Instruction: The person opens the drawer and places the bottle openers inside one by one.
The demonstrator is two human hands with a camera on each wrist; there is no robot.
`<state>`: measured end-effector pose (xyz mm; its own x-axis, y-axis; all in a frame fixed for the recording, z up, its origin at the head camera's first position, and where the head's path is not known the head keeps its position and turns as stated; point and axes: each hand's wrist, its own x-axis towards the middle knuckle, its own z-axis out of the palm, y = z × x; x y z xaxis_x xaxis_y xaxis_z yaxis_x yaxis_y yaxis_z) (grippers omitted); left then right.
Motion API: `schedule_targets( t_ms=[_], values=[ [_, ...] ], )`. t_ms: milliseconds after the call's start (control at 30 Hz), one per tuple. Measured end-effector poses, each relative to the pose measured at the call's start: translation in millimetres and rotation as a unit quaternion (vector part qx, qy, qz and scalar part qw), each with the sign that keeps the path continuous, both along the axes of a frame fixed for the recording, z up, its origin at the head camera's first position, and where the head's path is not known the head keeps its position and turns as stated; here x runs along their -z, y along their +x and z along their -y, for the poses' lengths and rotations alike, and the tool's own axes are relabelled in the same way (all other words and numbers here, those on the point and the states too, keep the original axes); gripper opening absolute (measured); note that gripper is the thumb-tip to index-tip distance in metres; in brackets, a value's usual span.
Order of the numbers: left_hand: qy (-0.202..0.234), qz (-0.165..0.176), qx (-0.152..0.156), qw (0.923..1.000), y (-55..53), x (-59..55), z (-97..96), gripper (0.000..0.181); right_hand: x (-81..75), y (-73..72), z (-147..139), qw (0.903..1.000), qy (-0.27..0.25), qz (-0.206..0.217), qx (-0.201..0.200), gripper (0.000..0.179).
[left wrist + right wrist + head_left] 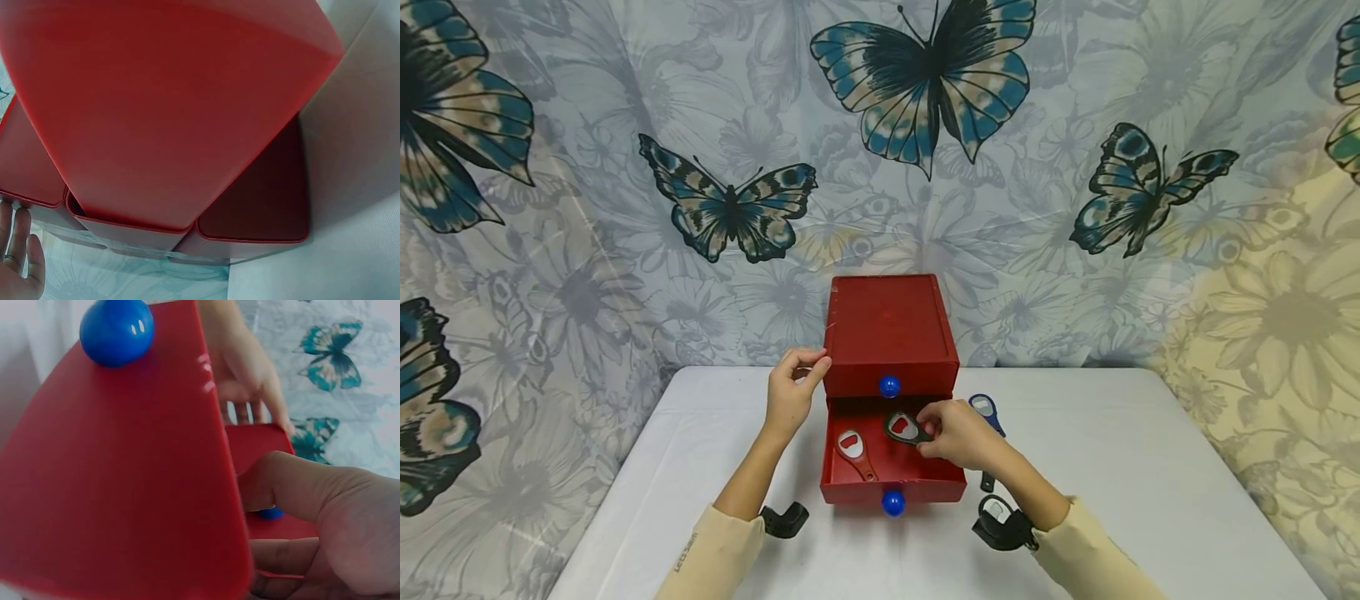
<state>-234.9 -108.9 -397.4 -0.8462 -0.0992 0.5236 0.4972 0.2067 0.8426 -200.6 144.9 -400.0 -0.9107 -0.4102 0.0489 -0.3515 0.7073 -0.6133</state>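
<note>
the red drawer [125, 475] with its blue knob [117, 331] partly hides right-hand fingers [284, 555].

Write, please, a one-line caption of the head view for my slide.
Right hand holds a small dark-rimmed object at the open lower drawer; left hand at the red cabinet.

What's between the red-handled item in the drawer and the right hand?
Head view: bare drawer floor, then the dark item that the right hand pinches.

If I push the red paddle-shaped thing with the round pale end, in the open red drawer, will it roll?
Probably not: the red paddle-shaped thing lies flat, so it should slide. Its straight handle looks stiff. The open red drawer might stop it with its front.
</note>
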Motion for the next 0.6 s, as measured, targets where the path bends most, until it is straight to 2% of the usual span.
schedule_targets(
  t_ms=[200, 600],
  values=[
    [0.0, 0.005, 0.003, 1.0, 0.6, -0.7, 0.6, 0.014, 7.9, -3.2, 15.6, 0.9996, 0.019, 0.006, 0.02, 0.023],
    [0.001, 0.006, 0.005, 1.0, 1.1, -2.1, 0.8, 0.014, 20.6, -5.5, 41.7, 0.9968, 0.045, -0.018, 0.063, 0.025]
  ],
)
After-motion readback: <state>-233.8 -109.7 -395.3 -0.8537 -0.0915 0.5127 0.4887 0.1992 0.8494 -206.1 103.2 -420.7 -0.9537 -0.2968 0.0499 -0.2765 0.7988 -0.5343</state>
